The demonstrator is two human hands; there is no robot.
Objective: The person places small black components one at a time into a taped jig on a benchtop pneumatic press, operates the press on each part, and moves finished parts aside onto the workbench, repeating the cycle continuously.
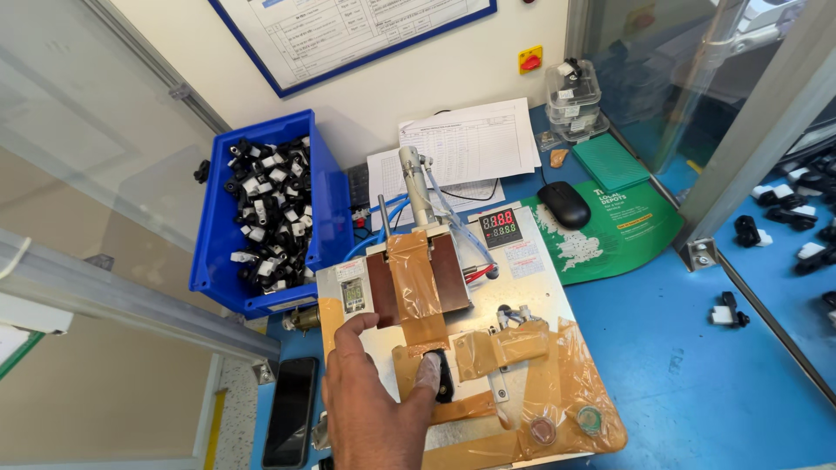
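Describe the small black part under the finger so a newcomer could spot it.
Start at the taped metal fixture right of the blue bin. Below its brown heater block, on the amber tape, sits the black part, touched by a fingertip of the one hand in view. It is the only black piece on the fixture.

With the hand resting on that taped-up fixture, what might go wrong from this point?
1. The left hand has a fingertip on the small black part seated just below the brown press head; if the head descends, the finger may be pinched or burned.
2. The amber tape looks wrinkled and loose, so it might snag the part.
3. The black smartphone lies near the blue table's edge and may be knocked off.
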